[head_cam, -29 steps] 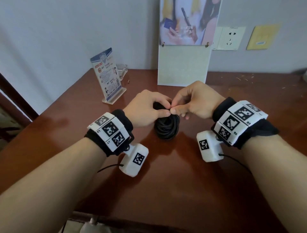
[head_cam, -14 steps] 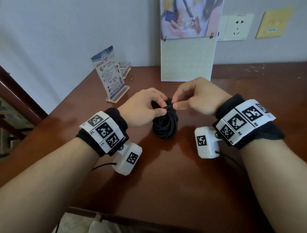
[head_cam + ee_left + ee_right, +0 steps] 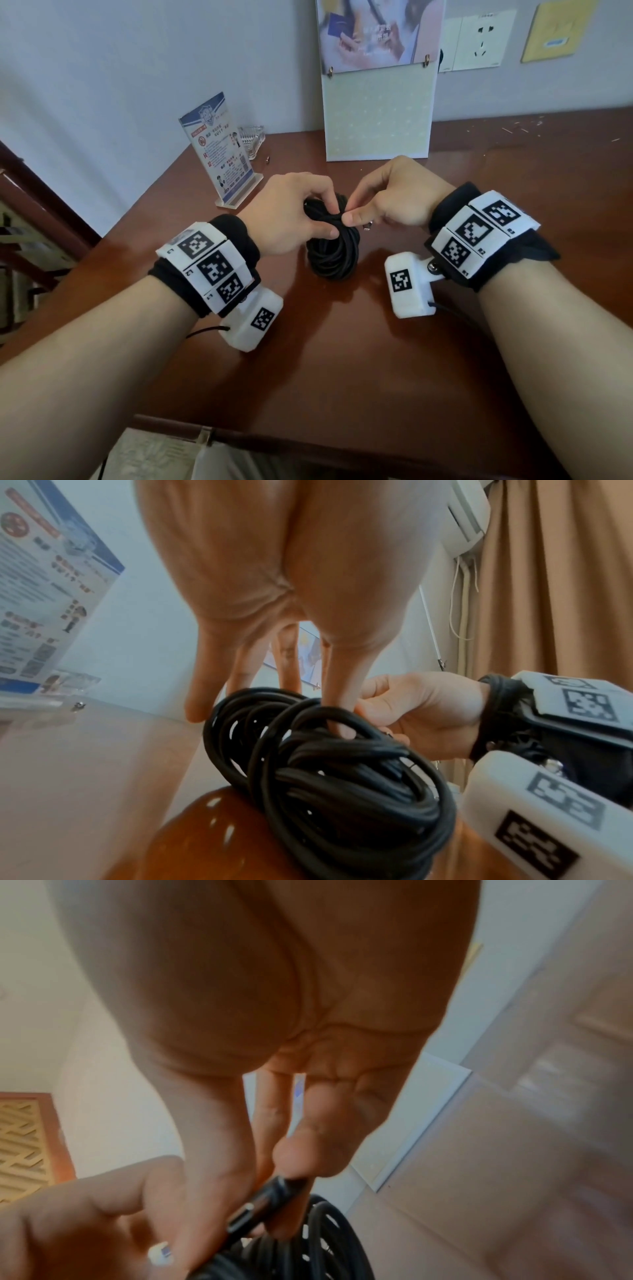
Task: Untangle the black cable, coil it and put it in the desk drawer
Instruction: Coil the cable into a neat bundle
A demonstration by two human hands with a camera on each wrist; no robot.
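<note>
A black cable (image 3: 334, 251) wound into a thick bundle stands on the brown desk (image 3: 342, 359) between my hands. My left hand (image 3: 298, 214) grips the top of the bundle from the left, thumb pushed through a loop of the black cable (image 3: 342, 777). My right hand (image 3: 390, 202) pinches the cable's end at the bundle's top right. In the right wrist view the black plug (image 3: 263, 1207) with a metal tip sits between thumb and fingers. No drawer shows in any view.
A blue and white sign stand (image 3: 219, 150) is at the back left, with a clear glass dish (image 3: 253, 138) behind it. A desk calendar (image 3: 378, 113) leans on the wall straight ahead. The desk's near edge (image 3: 308, 442) runs just below my forearms.
Both hands have stayed on the bundle's top. The right hand's pinch has shifted slightly, and a small metal plug tip now shows beneath it. The camera view has tilted a little.
</note>
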